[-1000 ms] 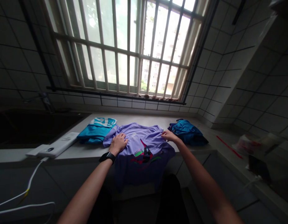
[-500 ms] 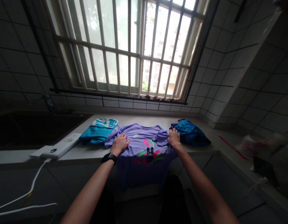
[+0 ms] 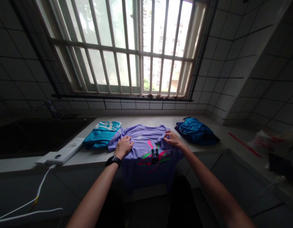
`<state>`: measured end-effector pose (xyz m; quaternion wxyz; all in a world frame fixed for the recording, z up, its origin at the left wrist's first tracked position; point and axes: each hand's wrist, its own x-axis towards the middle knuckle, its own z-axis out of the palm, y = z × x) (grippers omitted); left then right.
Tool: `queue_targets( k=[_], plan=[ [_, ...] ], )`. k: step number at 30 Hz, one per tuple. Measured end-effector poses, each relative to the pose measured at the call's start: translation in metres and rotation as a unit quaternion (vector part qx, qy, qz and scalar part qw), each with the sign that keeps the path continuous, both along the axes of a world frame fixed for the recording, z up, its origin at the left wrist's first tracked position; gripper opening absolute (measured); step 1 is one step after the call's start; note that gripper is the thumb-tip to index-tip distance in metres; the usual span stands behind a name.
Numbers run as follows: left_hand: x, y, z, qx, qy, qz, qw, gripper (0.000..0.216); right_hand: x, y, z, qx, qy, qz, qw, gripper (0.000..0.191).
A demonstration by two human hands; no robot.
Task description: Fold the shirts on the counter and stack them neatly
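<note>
A purple T-shirt (image 3: 143,153) with a pink, green and black print lies front up across the counter, its lower part hanging over the front edge. My left hand (image 3: 124,146), a dark watch on its wrist, rests on the shirt beside the sleeve at the left, fingers curled against the fabric. The sleeve at the right is folded inward over the chest, and my right hand (image 3: 172,138) pinches it. A folded teal and white garment (image 3: 101,135) sits left of the shirt. To the right lies a folded dark blue garment pile (image 3: 196,130).
A white power bank (image 3: 68,151) with a cable hangs near the counter's front edge at the left. Behind it is a dark sink (image 3: 42,126) with a faucet. A red strip (image 3: 245,145) and a plastic bag (image 3: 265,139) lie at the right. A barred window (image 3: 127,50) faces me.
My right hand has moved left and slightly up, away from the dark blue pile, drawing the sleeve inward over the shirt. My left hand stays on the shirt. The view has shifted slightly.
</note>
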<state>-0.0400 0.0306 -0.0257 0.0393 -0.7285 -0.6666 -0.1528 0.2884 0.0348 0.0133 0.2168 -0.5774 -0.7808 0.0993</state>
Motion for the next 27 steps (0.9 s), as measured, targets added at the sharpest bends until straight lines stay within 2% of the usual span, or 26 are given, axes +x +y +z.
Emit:
queue_targets(
  k=[3,6,8,10,13,15,16,18,20,21,22,25,27],
  plan=[
    [0.000,0.000,0.000,-0.001,0.003,-0.001,1.000,0.040,-0.002,0.004,0.007,-0.004,0.039,0.000,0.999,0.042],
    [0.000,-0.001,0.001,-0.001,0.005,0.001,1.000,0.040,-0.008,0.006,0.006,0.003,-0.043,-0.062,0.997,0.030],
    [0.000,-0.002,0.001,-0.001,0.007,0.004,1.000,0.039,-0.012,0.008,0.005,-0.032,-0.101,-0.074,0.992,0.034],
    [0.001,-0.002,0.002,-0.004,0.010,0.005,1.000,0.039,-0.015,0.011,0.005,-0.059,-0.126,-0.097,0.986,0.028],
    [0.001,-0.003,0.003,-0.008,0.010,0.004,1.000,0.039,-0.014,0.019,0.010,-0.013,-0.115,-0.197,0.974,0.039],
    [0.001,-0.004,0.004,-0.011,0.008,0.002,1.000,0.039,-0.010,0.023,0.013,0.013,-0.107,-0.233,0.966,0.042],
    [0.001,-0.005,0.005,-0.012,0.007,0.001,1.000,0.039,-0.009,0.025,0.013,0.017,-0.108,-0.223,0.969,0.041],
    [0.002,-0.006,0.006,-0.013,0.005,-0.002,1.000,0.038,-0.007,0.026,0.012,0.006,-0.121,-0.148,0.982,0.040],
    [0.002,-0.006,0.007,-0.013,0.004,-0.002,1.000,0.038,-0.008,0.026,0.009,-0.027,-0.143,-0.069,0.987,0.037],
    [0.002,-0.006,0.007,-0.013,0.004,-0.002,1.000,0.038,-0.010,0.026,0.007,-0.041,-0.152,-0.054,0.986,0.033],
    [0.002,-0.006,0.007,-0.013,0.004,-0.002,1.000,0.038,-0.012,0.027,0.007,-0.047,-0.155,-0.066,0.985,0.031],
    [0.002,-0.006,0.006,-0.011,0.001,-0.003,1.000,0.039,-0.018,0.029,0.006,-0.006,-0.127,-0.167,0.978,0.037],
    [0.002,-0.006,0.006,-0.012,0.000,-0.005,1.000,0.039,-0.019,0.031,0.006,0.011,-0.112,-0.179,0.977,0.041]
  ],
)
